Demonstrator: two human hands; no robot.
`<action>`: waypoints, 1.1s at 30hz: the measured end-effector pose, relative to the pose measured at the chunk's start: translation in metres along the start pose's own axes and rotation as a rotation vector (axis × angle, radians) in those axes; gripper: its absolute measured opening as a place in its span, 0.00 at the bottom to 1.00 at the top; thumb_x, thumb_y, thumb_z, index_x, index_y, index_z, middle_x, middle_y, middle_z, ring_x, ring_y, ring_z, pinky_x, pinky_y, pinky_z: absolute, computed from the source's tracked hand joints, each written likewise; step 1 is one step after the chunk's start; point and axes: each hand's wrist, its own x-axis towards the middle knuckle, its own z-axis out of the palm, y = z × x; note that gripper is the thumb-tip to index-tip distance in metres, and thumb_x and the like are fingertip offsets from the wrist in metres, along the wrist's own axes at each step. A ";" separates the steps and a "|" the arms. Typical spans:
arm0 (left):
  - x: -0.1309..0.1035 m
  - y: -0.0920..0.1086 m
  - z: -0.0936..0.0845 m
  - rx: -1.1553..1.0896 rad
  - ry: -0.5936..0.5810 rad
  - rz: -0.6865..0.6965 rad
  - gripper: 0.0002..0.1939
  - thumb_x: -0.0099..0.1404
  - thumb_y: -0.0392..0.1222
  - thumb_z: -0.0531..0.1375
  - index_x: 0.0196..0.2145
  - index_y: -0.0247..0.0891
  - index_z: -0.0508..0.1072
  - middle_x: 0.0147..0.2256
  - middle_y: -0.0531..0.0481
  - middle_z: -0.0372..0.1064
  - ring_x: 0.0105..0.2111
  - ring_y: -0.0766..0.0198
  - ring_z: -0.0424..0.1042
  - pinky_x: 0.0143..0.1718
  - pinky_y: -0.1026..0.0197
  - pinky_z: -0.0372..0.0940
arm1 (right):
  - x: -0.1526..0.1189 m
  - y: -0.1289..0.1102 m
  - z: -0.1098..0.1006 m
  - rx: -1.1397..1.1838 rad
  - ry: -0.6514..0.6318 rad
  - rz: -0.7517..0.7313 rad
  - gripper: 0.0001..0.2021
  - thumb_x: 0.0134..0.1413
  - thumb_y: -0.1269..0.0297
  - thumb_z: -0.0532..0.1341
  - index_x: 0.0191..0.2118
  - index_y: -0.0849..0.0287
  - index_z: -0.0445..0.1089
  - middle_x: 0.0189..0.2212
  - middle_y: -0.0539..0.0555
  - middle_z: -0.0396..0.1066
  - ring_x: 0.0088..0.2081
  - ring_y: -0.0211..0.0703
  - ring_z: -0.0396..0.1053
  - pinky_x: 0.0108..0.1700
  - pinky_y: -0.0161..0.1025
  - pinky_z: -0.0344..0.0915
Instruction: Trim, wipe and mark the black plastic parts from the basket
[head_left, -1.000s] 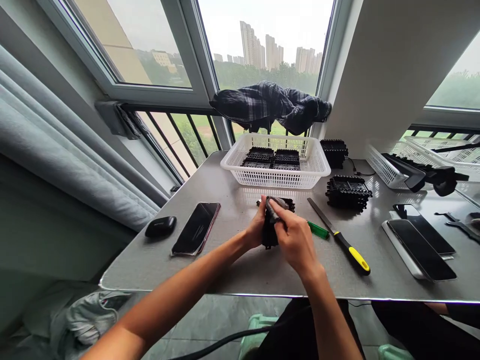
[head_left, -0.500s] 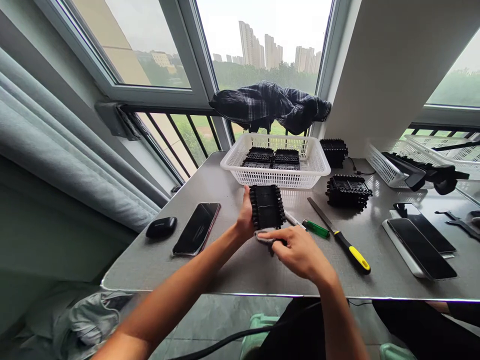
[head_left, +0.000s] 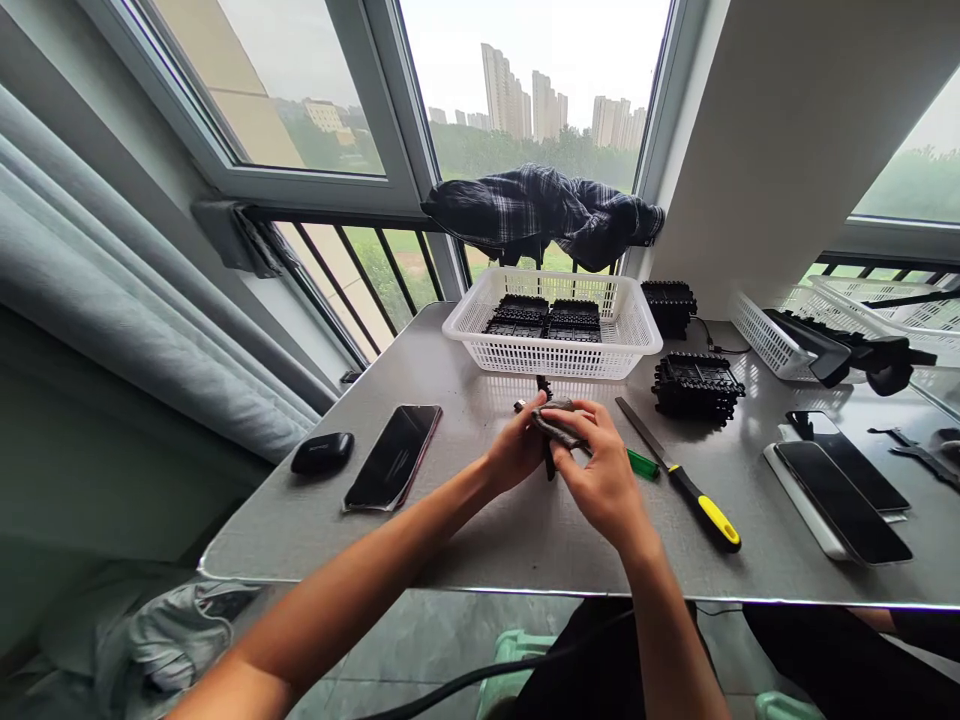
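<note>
My left hand (head_left: 517, 445) grips a black plastic part (head_left: 550, 464) with toothed edges, now turned nearly edge-on, so its broad face is hidden. My right hand (head_left: 602, 470) is closed on a grey cloth (head_left: 559, 425) and presses it against the part. Both hands meet just above the table, in front of a white basket (head_left: 555, 357). Inside that basket lie black toothed parts (head_left: 574, 318) of the same look. A green lighter (head_left: 643, 464) lies right beside my right hand, and a file (head_left: 701, 503) with a black and yellow handle is farther right.
Stacked black parts (head_left: 697, 387) stand right of the basket, more (head_left: 669, 305) behind them. Phones lie on the table (head_left: 270, 540), one at left (head_left: 394, 457) by a black case (head_left: 322, 455), others at right (head_left: 844, 500). Another person's dark-clothed leg (head_left: 810, 655) shows at lower right.
The black part has turned from face-on to nearly edge-on. My right hand has moved the cloth up from the part's lower edge onto its side.
</note>
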 end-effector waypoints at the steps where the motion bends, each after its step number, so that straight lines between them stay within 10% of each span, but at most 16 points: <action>1: 0.002 -0.002 -0.001 -0.001 0.031 0.060 0.17 0.62 0.52 0.62 0.36 0.33 0.75 0.34 0.47 0.76 0.37 0.62 0.75 0.45 0.61 0.67 | 0.001 0.000 0.000 0.023 0.032 -0.022 0.16 0.54 0.69 0.58 0.49 0.51 0.74 0.51 0.55 0.66 0.54 0.45 0.64 0.58 0.44 0.60; 6: 0.008 -0.006 -0.004 0.020 0.096 0.255 0.18 0.54 0.45 0.70 0.40 0.36 0.72 0.34 0.51 0.75 0.35 0.66 0.74 0.43 0.65 0.67 | 0.005 0.002 -0.003 0.090 0.131 -0.021 0.11 0.59 0.65 0.56 0.46 0.54 0.72 0.45 0.55 0.74 0.48 0.45 0.70 0.52 0.44 0.65; 16: -0.003 0.002 0.006 0.229 0.218 0.223 0.21 0.51 0.48 0.71 0.39 0.36 0.72 0.31 0.49 0.76 0.29 0.62 0.74 0.35 0.59 0.71 | 0.010 0.030 -0.031 0.100 0.345 0.196 0.16 0.59 0.51 0.55 0.36 0.60 0.70 0.28 0.51 0.70 0.31 0.41 0.66 0.37 0.38 0.63; 33: -0.005 -0.007 0.009 0.376 0.213 0.409 0.19 0.52 0.46 0.70 0.39 0.35 0.74 0.34 0.48 0.77 0.35 0.58 0.75 0.41 0.58 0.69 | 0.010 0.044 -0.025 0.161 0.155 0.227 0.18 0.52 0.47 0.60 0.34 0.58 0.68 0.24 0.49 0.68 0.25 0.38 0.64 0.27 0.34 0.62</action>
